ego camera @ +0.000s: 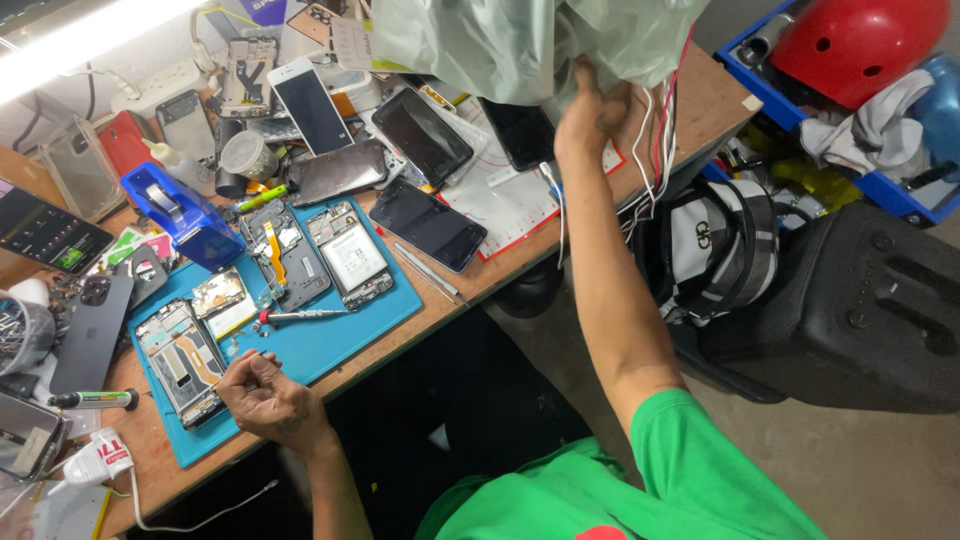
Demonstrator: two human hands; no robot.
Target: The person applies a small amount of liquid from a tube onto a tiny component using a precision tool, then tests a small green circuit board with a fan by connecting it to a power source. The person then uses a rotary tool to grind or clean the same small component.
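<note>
- The left hand (262, 396) rested on the near edge of the work mat (330, 340), which lay on the bench (700, 100).
- An opened phone (180, 362) lay on the mat just left of that hand; two more opened phones (318, 252) lay farther back.
- A screwdriver (300, 316) lay between them.
- The right hand (592, 112) reached up at the bench's right end, gripping a plastic bag (510, 45).
- A backpack (718, 245) sat on the floor right of the bench, a helmet (850, 45) in a crate (745, 68) beyond it.
</note>
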